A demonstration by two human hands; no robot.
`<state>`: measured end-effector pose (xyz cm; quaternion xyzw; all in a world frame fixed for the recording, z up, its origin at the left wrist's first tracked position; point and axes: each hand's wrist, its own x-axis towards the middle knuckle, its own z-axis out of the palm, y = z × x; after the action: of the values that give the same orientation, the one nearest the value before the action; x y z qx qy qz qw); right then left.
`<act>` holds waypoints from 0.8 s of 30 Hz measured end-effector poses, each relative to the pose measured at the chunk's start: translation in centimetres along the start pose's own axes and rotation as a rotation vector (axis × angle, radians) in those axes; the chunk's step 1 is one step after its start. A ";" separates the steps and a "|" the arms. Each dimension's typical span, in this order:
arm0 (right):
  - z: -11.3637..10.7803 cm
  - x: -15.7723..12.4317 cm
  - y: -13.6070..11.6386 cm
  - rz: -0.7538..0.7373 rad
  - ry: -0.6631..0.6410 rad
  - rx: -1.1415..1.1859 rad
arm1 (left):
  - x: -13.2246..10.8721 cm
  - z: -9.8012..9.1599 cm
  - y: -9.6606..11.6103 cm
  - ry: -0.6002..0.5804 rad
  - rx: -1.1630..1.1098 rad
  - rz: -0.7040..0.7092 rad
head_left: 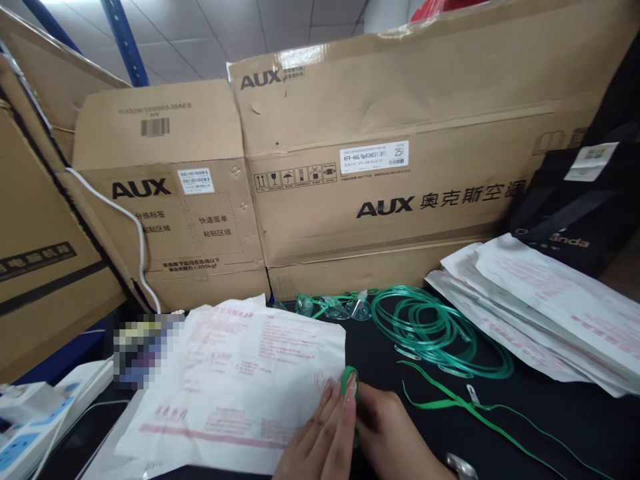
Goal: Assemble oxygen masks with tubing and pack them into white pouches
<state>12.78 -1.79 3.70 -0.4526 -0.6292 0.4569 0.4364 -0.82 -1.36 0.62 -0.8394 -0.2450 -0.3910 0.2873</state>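
Observation:
Near the bottom middle, my left hand [320, 430] has its fingers pressed together around a green elastic strap [349, 375], a loop of which shows above the fingertips. My right hand [393, 433], with a watch at its wrist, is closed against the other side of the same strap; its fingertips are mostly hidden. Just left of my hands lies a white paper pouch [225, 380] with red print. On the right, loose green straps [460, 402] lie on the black table with a small metal clip [472, 393].
Coiled green tubing [425, 327] and clear masks [337, 307] lie behind my hands. White pouches [540, 300] are stacked at right. Cardboard boxes [380, 173] wall the back. A power strip [65, 400] with cables is at left, and a black bag [565, 207] at far right.

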 end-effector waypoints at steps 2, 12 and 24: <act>0.0 -0.4 0.0 -0.114 -0.014 -0.117 | -0.4 0.5 0.4 0.046 -0.003 -0.017; -1.2 1.0 0.0 0.183 -0.039 0.377 | 0.2 0.7 0.3 0.132 0.042 0.095; -0.8 -0.8 0.8 0.122 -0.048 0.298 | 0.6 0.2 0.5 0.108 -0.022 0.162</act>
<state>13.88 -2.33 3.00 -0.4090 -0.5360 0.5816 0.4551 -0.08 -1.43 0.82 -0.8372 -0.1562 -0.4138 0.3217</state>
